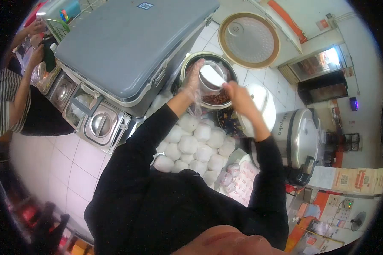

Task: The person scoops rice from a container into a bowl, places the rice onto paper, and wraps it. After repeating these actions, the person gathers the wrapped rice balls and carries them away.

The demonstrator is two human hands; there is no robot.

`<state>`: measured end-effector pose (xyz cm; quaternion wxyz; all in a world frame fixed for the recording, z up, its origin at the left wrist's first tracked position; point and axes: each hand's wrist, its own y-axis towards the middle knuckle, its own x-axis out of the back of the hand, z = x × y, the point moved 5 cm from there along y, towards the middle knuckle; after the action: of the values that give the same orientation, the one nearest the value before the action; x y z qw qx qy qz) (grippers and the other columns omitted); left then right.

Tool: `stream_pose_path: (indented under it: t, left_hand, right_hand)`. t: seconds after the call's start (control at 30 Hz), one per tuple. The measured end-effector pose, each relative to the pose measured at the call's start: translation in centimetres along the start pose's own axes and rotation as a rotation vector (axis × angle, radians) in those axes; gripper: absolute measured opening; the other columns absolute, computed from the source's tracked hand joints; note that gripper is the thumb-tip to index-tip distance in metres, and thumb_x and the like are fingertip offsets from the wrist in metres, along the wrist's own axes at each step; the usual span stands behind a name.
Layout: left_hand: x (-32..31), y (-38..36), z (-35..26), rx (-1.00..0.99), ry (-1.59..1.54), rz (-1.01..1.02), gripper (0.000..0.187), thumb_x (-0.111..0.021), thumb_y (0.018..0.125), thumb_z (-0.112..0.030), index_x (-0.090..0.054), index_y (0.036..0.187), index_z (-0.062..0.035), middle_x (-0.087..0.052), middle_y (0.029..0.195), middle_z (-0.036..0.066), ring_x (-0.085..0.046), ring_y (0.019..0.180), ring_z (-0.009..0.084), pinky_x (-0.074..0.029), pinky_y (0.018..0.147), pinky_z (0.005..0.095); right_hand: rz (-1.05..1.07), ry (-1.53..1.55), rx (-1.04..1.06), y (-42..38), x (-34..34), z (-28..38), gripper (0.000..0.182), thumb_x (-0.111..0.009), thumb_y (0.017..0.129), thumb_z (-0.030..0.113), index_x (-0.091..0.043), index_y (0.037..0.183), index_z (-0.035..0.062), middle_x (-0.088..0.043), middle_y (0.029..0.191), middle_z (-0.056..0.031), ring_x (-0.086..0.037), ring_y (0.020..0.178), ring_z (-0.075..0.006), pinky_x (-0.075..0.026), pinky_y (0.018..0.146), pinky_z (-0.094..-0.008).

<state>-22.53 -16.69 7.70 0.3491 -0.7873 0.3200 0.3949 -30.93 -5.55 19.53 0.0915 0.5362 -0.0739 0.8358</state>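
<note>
My left hand [193, 80], in a clear plastic glove, is closed around a rounded see-through cup [207, 88] above a large round pot [186, 67]. My right hand [241, 98] grips the handle of a white rice paddle [212, 75], whose blade lies over the mouth of the cup. Reddish-brown food [217, 99] shows in the pot below; its kind is hard to make out. Close below my hands, many round white wrapped bundles [195, 146] are piled up. Whatever is inside the cup is mostly hidden by the paddle.
A big grey cooler box [136, 42] stands left of the pot. A round lid [250, 40] lies beyond it. To the right are a white lidded container [259, 106] and a steel rice cooker [297, 134]. Lidded steel pans [101, 125] sit near another person in a striped sleeve [6, 95].
</note>
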Motion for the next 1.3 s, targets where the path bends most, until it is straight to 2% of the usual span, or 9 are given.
stream_pose_path:
  t: [0.4, 0.6, 0.7, 0.8, 0.93, 1.07, 1.17, 1.2, 1.3]
  left_hand:
    - [-2.2, -5.1, -1.9, -0.088, 0.091, -0.076, 0.065, -0.052, 0.079, -0.068, -0.053, 0.123, -0.0200, -0.060, 0.118, 0.006, -0.059, 0.108, 0.0263, -0.051, 0.083, 0.0564]
    - [-2.5, -6.4, -2.5, -0.044, 0.105, 0.033, 0.074, -0.050, 0.078, -0.074, -0.050, 0.128, -0.0194, -0.057, 0.125, 0.006, -0.057, 0.113, 0.0278, -0.049, 0.083, 0.0579]
    - [-1.5, -5.7, -1.5, 0.030, 0.013, 0.001, 0.072, -0.051, 0.079, -0.074, -0.051, 0.126, -0.0193, -0.057, 0.123, 0.006, -0.056, 0.114, 0.0285, -0.048, 0.081, 0.0569]
    - [-2.4, -6.4, -1.9, 0.022, -0.046, 0.038, 0.073, -0.051, 0.080, -0.073, -0.053, 0.125, -0.0164, -0.056, 0.124, 0.009, -0.056, 0.113, 0.0283, -0.050, 0.084, 0.0550]
    - [-2.0, -7.3, -2.2, -0.026, -0.047, 0.024, 0.067, -0.053, 0.083, -0.067, -0.055, 0.123, -0.0121, -0.058, 0.121, 0.010, -0.059, 0.109, 0.0286, -0.053, 0.085, 0.0526]
    - [-2.6, -7.8, -3.0, -0.194, -0.319, 0.199, 0.060, -0.059, 0.083, -0.055, -0.057, 0.118, -0.0055, -0.061, 0.116, 0.012, -0.060, 0.107, 0.0286, -0.052, 0.092, 0.0494]
    - [-2.9, -8.5, -3.2, -0.317, -0.344, 0.229, 0.056, -0.058, 0.084, -0.050, -0.057, 0.118, -0.0051, -0.062, 0.114, 0.012, -0.060, 0.107, 0.0263, -0.051, 0.093, 0.0427]
    - [-2.1, -7.8, -2.6, -0.373, -0.324, 0.138, 0.055, -0.058, 0.084, -0.049, -0.057, 0.118, -0.0055, -0.063, 0.113, 0.011, -0.060, 0.107, 0.0250, -0.051, 0.093, 0.0408]
    - [-1.5, -7.6, -1.3, -0.461, -0.262, 0.030, 0.054, -0.058, 0.084, -0.049, -0.057, 0.118, -0.0069, -0.063, 0.112, 0.008, -0.060, 0.106, 0.0218, -0.049, 0.094, 0.0375]
  right_hand:
    - [-0.090, -0.265, -0.074, -1.6, -1.8, 2.2, 0.036, -0.045, 0.097, 0.039, -0.041, 0.096, 0.0038, -0.062, 0.073, -0.0253, -0.062, 0.071, -0.0456, -0.046, 0.060, -0.0569]
    - [0.096, -0.008, 0.045, 0.3, 3.4, 1.0, 0.040, -0.046, 0.097, 0.037, -0.053, 0.086, -0.0009, -0.061, 0.074, -0.0226, -0.060, 0.071, -0.0403, -0.045, 0.064, -0.0457]
    - [-0.044, 0.063, 0.028, 0.1, 4.7, 1.8, 0.042, -0.046, 0.097, 0.038, -0.055, 0.086, -0.0006, -0.061, 0.075, -0.0225, -0.059, 0.072, -0.0404, -0.045, 0.065, -0.0450]
    - [0.028, -0.249, -0.012, -1.8, 0.2, 3.6, 0.040, -0.046, 0.096, 0.043, -0.045, 0.098, 0.0032, -0.062, 0.074, -0.0251, -0.060, 0.070, -0.0454, -0.047, 0.060, -0.0530]
    - [0.079, -0.346, -0.005, -2.5, 0.6, 3.6, 0.038, -0.047, 0.096, 0.040, -0.048, 0.095, 0.0024, -0.062, 0.071, -0.0223, -0.060, 0.067, -0.0415, -0.046, 0.059, -0.0482]
    - [-0.109, 0.318, -0.004, -2.6, 4.4, 2.6, 0.035, -0.046, 0.098, 0.031, -0.052, 0.083, 0.0000, -0.053, 0.065, -0.0179, -0.049, 0.061, -0.0326, -0.040, 0.058, -0.0377]
    - [-0.267, 0.251, -0.056, -3.8, 3.4, 3.6, 0.033, -0.045, 0.099, 0.029, -0.050, 0.084, -0.0001, -0.053, 0.066, -0.0207, -0.051, 0.060, -0.0380, -0.040, 0.056, -0.0413]
    - [-0.315, 0.136, 0.192, -4.1, 1.4, 3.8, 0.032, -0.046, 0.098, 0.029, -0.049, 0.085, 0.0002, -0.055, 0.069, -0.0226, -0.053, 0.063, -0.0443, -0.040, 0.055, -0.0458]
    - [-0.121, 0.064, -0.039, -4.5, -3.3, 5.1, 0.034, -0.052, 0.096, 0.032, -0.048, 0.087, -0.0003, -0.056, 0.074, -0.0254, -0.053, 0.069, -0.0485, -0.041, 0.057, -0.0484]
